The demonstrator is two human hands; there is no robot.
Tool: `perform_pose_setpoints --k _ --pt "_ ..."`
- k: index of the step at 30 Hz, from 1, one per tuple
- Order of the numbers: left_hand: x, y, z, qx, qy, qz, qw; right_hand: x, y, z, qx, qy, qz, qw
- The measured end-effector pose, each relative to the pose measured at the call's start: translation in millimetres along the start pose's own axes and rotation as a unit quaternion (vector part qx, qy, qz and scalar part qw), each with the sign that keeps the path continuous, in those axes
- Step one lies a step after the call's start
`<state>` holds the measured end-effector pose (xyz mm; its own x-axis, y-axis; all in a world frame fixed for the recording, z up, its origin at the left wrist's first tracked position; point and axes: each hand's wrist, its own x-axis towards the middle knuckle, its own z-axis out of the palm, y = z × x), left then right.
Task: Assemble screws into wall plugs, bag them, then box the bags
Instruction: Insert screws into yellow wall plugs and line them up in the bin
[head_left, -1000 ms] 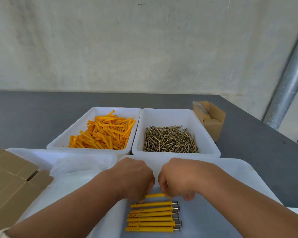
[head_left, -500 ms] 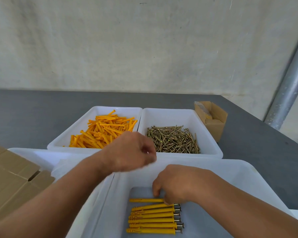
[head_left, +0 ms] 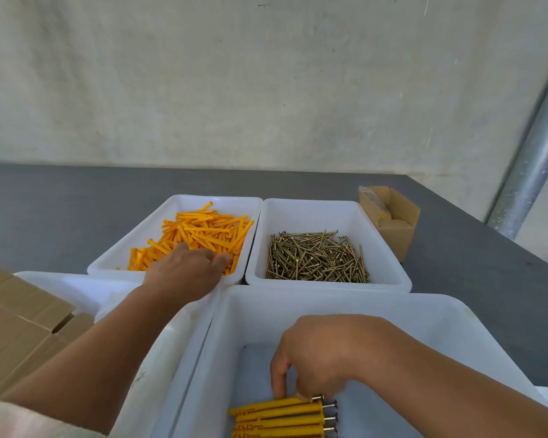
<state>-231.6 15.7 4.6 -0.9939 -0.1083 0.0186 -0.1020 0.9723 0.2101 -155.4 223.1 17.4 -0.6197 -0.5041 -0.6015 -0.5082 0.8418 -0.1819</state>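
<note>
My left hand [head_left: 184, 273] reaches into the far-left white tray [head_left: 215, 198], with its fingertips down on the loose orange wall plugs [head_left: 203, 232]; nothing shows in its grasp. My right hand [head_left: 326, 355] is low in the near white tray [head_left: 329, 298]. Its thumb and fingers pinch the topmost assembled plug [head_left: 266, 406] by the screw-head end. That plug lies on a row of several assembled plugs [head_left: 279, 425]. Brass screws [head_left: 314, 257] fill the far-right tray [head_left: 310, 203].
A small open cardboard box [head_left: 393, 229] stands right of the screw tray. Cardboard boxes [head_left: 16, 327] lie at the left edge, beside another white tray [head_left: 76, 279] with clear plastic in it. A metal pole [head_left: 532, 172] rises at the right, past the table edge.
My left hand left the near tray and moved forward into the plug tray. My right hand stayed low and set the newest assembled plug onto the row.
</note>
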Motion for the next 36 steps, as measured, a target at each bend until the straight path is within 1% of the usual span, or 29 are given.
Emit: perform_pose_setpoints --k 6,8,9,10,11,12,14,15,16,17,19,22,24,30,36 --pt "3 -2 0 0.059 -0.046 0.018 0.997 1 -4 1 0.031 -0.049 0.005 0.998" --pt "4 -2 1 0.062 -0.046 0.019 0.997 -4 -4 -4 0.066 -0.038 0.009 0.997" --pt "5 -2 1 0.06 -0.044 0.019 0.997 -9 -2 -8 0.091 -0.016 0.006 0.996" --pt "5 -2 1 0.057 -0.04 0.02 0.997 -14 0 -14 0.107 0.023 0.002 0.994" --pt "6 -2 1 0.054 -0.036 0.021 0.998 -18 3 -21 0.108 0.083 -0.002 0.991" --pt "6 -2 2 0.052 -0.032 0.022 0.998 -21 8 -27 0.099 0.16 -0.004 0.982" --pt "8 -3 3 0.052 -0.023 0.024 0.998 -20 22 -37 0.096 0.318 0.008 0.943" --pt "8 -3 4 0.053 -0.016 0.025 0.998 -18 30 -40 0.104 0.377 0.023 0.92" --pt "9 -3 5 0.053 -0.007 0.026 0.998 -14 39 -40 0.103 0.415 0.048 0.903" --pt "9 -3 6 0.053 0.001 0.026 0.998 -9 47 -39 0.094 0.43 0.079 0.894" --pt "10 -2 7 0.054 0.014 0.026 0.998 -2 63 -32 0.091 0.403 0.131 0.901" --pt "10 -3 9 0.056 0.026 0.021 0.998 7 76 -22 0.113 0.302 0.188 0.928" --pt "11 -2 9 0.057 0.032 0.016 0.998 12 80 -20 0.095 0.264 0.212 0.936" --pt "14 -1 9 0.058 0.022 0.027 0.998 18 84 -23 0.103 0.239 0.222 0.94" --pt "16 -1 10 0.062 0.009 0.032 0.998 18 85 -23 0.117 0.234 0.223 0.939"
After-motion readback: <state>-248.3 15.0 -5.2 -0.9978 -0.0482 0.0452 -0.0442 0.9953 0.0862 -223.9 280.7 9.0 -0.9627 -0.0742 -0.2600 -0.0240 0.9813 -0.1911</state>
